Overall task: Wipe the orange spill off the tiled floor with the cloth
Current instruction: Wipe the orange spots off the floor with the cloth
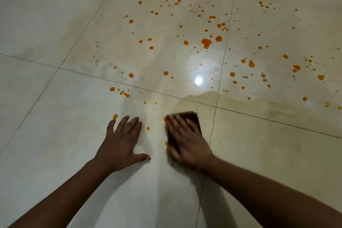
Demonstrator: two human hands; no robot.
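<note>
Floor [55, 116]: glossy pale square tiles with thin dark grout lines; several tiles show, all cut off at the picture's edges.
Orange spill [206, 42]: round drops and ragged blotches, too many to count, scattered from 10 o'clock round to 3 o'clock of the hands. The biggest blotch sits at 1 o'clock from the middle of the view. A few lone drops lie right by the hands.
Cloth [195, 119]: one dark brownish piece, folded to a rough rectangle, flat on the floor at about 5 o'clock from the middle. Most of it is hidden under the hand, and it's blurred, so I can't make out the weave.
Right hand [187, 140]: on top of the cloth, fingers straight and spread, pressing it down rather than curling round it. Its outline is smeared.
Left hand [120, 142]: at 7 o'clock, just beside the cloth but apart from it. The palm is flat on bare tile, fingers straight, thumb out towards 3 o'clock, holding nothing.
Damp patch [259, 109]: a darker, streaky film at 3 to 4 o'clock, possibly wet.
Light glare [198, 80]: one bright round reflection at 1 o'clock of the cloth.
Arms: two bare forearms, cut off at the bottom edge.
</note>
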